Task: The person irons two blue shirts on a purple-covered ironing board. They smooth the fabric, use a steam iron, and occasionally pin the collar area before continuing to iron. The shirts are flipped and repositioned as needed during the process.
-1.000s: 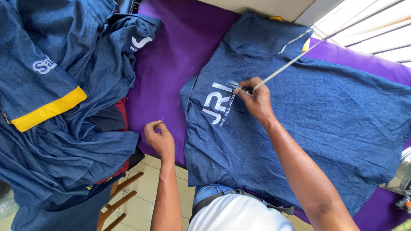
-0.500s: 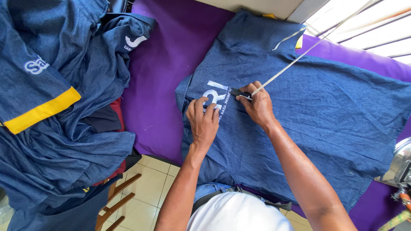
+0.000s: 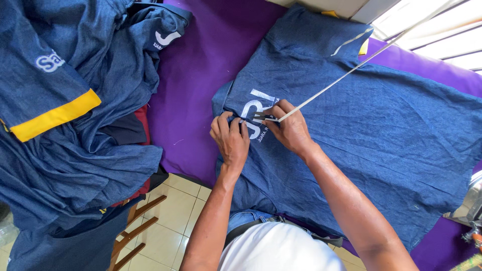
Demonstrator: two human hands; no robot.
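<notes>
While both hands pinch, white lettering (blocky) marks the denim shirt.

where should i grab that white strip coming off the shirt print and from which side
Probably at its near end, where the right hand already pinches the white strip over the white print on the blue shirt. Come from the right: the strip runs taut and thin up to the right, so gripping along its length suits it.

A small garment workshop.
Matching blue denim work shirts lie heaped beside a purple cloth-covered counter, where another printed denim shirt is spread flat.
</notes>
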